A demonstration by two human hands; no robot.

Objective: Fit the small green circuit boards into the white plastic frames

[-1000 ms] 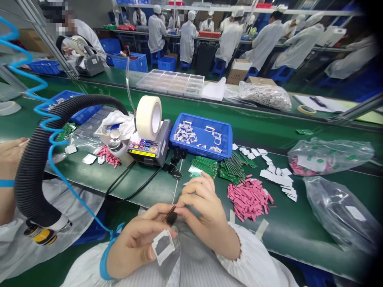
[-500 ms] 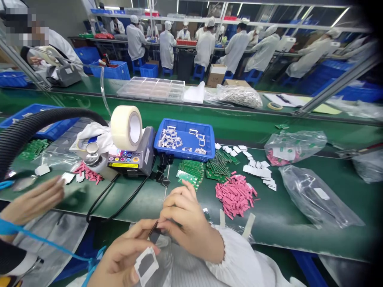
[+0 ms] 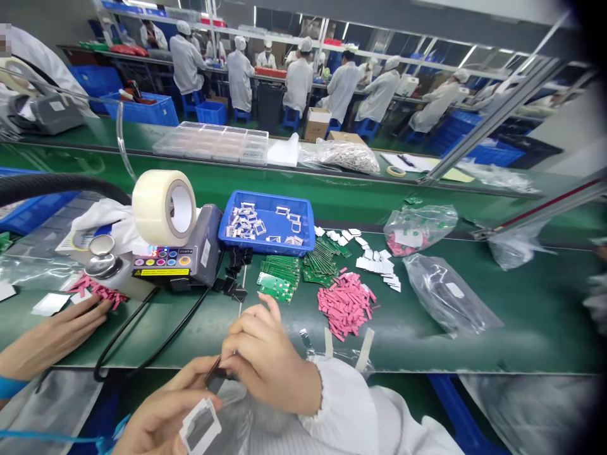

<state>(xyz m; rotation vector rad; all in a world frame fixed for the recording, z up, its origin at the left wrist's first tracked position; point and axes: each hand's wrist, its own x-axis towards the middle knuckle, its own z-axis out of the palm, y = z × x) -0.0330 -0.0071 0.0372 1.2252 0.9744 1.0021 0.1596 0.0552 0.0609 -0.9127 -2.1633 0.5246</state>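
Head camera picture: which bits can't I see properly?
Head view, dark piece: partly covered by fingers of the left hand and right hand, so its full shape is hidden.
Head view, left hand: lower part cut off by the bottom edge.
Head view, hose: cut off by the left edge.
Head view, machine: button labels too small to read.
Head view, far workers: too small to tell what they hold.
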